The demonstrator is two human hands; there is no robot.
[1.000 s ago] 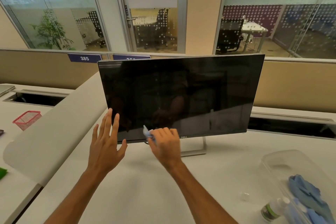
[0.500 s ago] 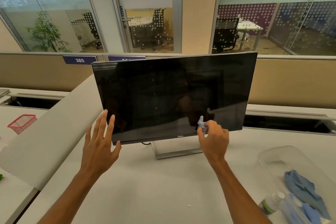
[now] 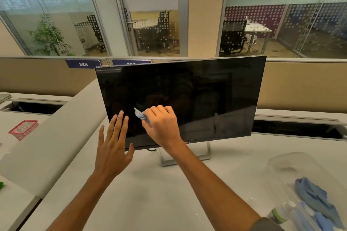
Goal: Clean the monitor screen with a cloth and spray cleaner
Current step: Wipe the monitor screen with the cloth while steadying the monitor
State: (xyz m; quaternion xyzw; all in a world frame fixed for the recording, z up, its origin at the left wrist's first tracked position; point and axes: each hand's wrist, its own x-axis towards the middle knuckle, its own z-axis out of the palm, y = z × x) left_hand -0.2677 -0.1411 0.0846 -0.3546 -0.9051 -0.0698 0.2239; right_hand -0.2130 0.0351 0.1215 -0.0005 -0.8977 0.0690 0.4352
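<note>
While the right hand (image 3: 163,124) is pinching a small blue cloth (image 3: 139,114) against the lower left of the monitor (image 3: 187,95) near the desk's (image 3: 150,193) back edge, the left hand (image 3: 112,146), fingers spread and holding nothing, is bracing that corner, since hard rubbing could be tipping the screen on its thin stand (image 3: 185,157).

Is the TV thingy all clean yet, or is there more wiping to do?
Not finished. The spray bottle lies set aside by the clear tub, so spraying may be over. Right now the right hand rubs a blue cloth on the lower left of the monitor screen, with the left hand open at its corner. I can't tell which parts are already wiped.
</note>
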